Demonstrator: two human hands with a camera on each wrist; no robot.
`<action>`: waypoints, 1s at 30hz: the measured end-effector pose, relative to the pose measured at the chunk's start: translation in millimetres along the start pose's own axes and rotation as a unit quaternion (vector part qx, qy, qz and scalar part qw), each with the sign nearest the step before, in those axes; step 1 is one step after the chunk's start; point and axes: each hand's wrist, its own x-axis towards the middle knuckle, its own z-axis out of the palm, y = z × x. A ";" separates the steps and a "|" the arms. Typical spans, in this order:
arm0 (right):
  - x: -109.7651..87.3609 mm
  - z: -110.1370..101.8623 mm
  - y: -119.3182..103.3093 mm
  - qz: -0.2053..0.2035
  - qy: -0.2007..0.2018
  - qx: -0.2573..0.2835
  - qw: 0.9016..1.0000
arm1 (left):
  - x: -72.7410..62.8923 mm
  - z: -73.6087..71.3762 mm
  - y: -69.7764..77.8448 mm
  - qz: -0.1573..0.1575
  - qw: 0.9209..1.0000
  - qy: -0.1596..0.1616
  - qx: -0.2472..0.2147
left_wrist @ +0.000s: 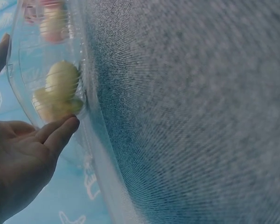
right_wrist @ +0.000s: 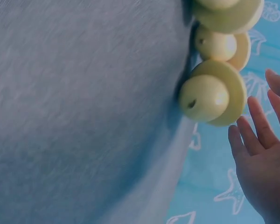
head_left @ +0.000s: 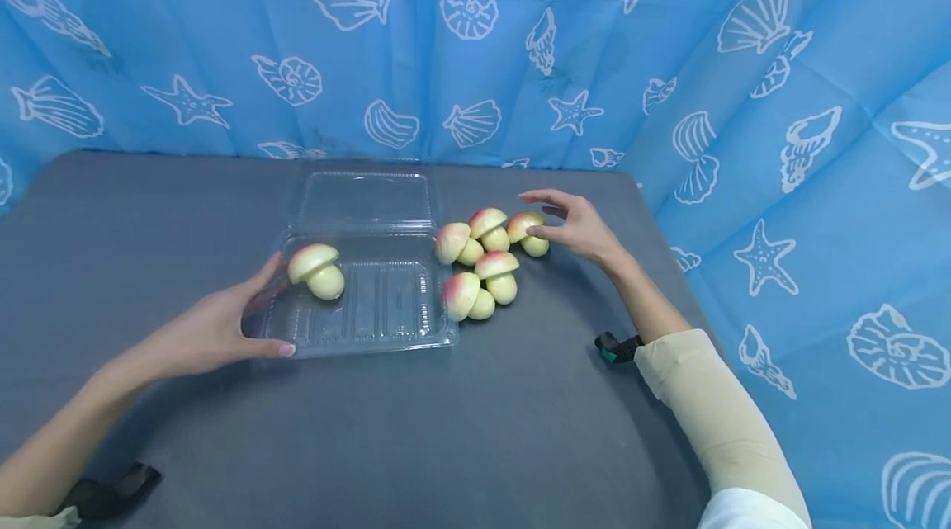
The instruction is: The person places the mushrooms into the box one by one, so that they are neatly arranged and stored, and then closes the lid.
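Observation:
A clear plastic clamshell box lies with its lid folded back. Inside, toward its left end, is one toy mushroom with a pale yellow stem and cap. My left hand spans the box's left end, thumb by the front corner. In the left wrist view its straight fingers rest against the clear side. Several more mushrooms with red-tinged caps cluster right of the box. With fingers spread, my right hand reaches around the rightmost mushroom, thumb right at its cap. The right wrist view shows fingertips beside that mushroom.
Grey cloth covers the table. Behind it and along the right side hangs a blue curtain printed with white shells and starfish. Dark straps show near the wrists.

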 end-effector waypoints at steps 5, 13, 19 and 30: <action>-6.3 -0.2 11.8 0.014 -0.010 -0.004 1.000 | -0.9 2.4 1.6 -0.005 1.000 -0.003 -0.007; -8.3 -0.9 28.1 0.035 -0.027 0.006 0.999 | 2.3 2.0 4.1 -0.002 1.000 -0.007 -0.006; -5.9 4.4 59.3 0.050 -0.040 0.002 0.998 | 1.9 1.8 3.4 -0.005 1.000 -0.005 -0.014; -4.0 8.2 72.9 0.059 -0.051 -0.048 0.996 | 2.8 2.0 -0.2 -0.007 1.000 -0.005 -0.026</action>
